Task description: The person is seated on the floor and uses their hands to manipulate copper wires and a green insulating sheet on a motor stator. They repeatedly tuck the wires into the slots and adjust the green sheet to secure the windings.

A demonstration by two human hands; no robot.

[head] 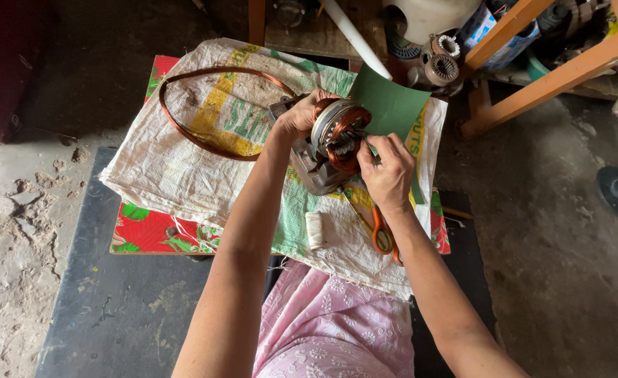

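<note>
— Where's the stator?
— On the sack (183, 168), tilted. My left hand (300, 115) grips its far side.
— Your right?
— My right hand (387, 171) pinches a green strip at the stator (338, 133), beside the green sheet (391, 105). Scissors (381, 234) lie near.

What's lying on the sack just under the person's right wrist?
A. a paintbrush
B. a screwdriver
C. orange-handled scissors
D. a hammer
C: orange-handled scissors lie on the woven sack just below the right hand, near a small white thread spool.
</note>
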